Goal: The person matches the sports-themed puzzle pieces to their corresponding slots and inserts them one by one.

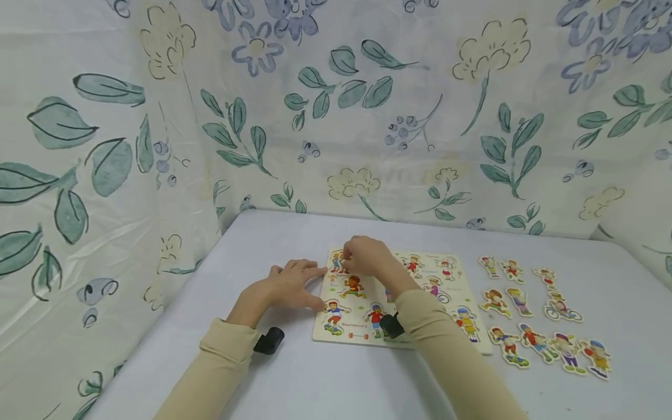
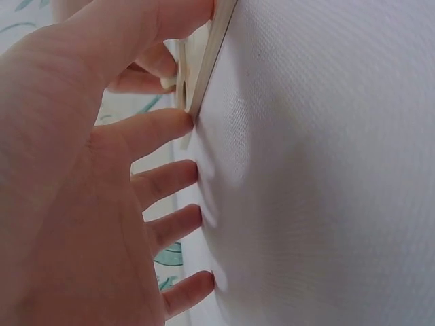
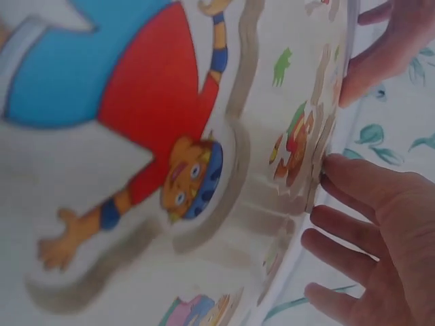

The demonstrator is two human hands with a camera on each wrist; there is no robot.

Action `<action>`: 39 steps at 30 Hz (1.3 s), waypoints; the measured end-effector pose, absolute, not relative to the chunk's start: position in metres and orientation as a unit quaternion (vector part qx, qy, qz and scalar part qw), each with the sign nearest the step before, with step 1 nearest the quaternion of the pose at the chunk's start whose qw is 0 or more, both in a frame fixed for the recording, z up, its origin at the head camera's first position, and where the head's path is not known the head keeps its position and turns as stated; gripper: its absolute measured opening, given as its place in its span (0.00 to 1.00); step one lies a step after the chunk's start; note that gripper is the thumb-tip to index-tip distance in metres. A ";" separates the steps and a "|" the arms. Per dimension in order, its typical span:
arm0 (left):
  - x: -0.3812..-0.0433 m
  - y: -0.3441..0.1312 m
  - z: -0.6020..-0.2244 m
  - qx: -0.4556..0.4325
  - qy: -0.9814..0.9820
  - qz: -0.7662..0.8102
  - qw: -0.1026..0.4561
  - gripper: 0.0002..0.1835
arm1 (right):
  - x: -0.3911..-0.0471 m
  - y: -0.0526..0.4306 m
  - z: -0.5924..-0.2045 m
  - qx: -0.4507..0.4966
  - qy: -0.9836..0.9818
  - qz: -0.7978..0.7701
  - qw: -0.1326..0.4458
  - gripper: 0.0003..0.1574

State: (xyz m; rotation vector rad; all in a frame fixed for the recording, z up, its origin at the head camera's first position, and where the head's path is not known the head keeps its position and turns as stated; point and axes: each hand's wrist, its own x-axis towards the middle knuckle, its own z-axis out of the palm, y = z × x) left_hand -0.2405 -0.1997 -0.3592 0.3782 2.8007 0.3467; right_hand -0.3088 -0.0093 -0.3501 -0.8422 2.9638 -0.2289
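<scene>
A wooden puzzle board [image 1: 317, 336] with printed sports children lies on the table. My left hand [image 1: 291, 287] is at its left edge with fingers spread. In the left wrist view, the thumb and index finger touch the board's edge [image 2: 212, 61], while the other fingertips rest on the tabletop. Over the board's upper left corner, my right hand [image 1: 369, 256] pinches a puzzle piece [image 2: 168, 83] between thumb and fingers. That piece is seen mostly edge-on at the board's surface, its picture largely hidden. The right forearm covers part of the board.
Several loose child-shaped puzzle pieces, among them a skateboarder [image 1: 509, 347] and a cyclist [image 1: 563, 308], lie in rows right of the board. A white cloth covers the table [image 1: 252, 239]. Floral curtains [image 1: 336, 134] hang behind and at the sides.
</scene>
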 end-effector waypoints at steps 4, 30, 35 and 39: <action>-0.241 -0.199 -0.359 0.133 0.972 0.121 0.148 0.45 | -0.310 -0.015 -0.351 -0.264 0.961 -0.070 0.029 0.12; -0.242 -0.196 -0.355 0.142 0.972 0.120 0.148 0.45 | -0.311 -0.026 -0.355 -0.213 0.971 -0.101 0.024 0.14; -0.242 -0.197 -0.355 0.135 0.973 0.111 0.148 0.45 | -0.310 -0.025 -0.355 -0.212 0.970 -0.117 0.036 0.15; -0.243 -0.198 -0.358 0.134 0.975 0.105 0.146 0.45 | -0.309 -0.025 -0.355 -0.207 0.969 -0.126 0.056 0.14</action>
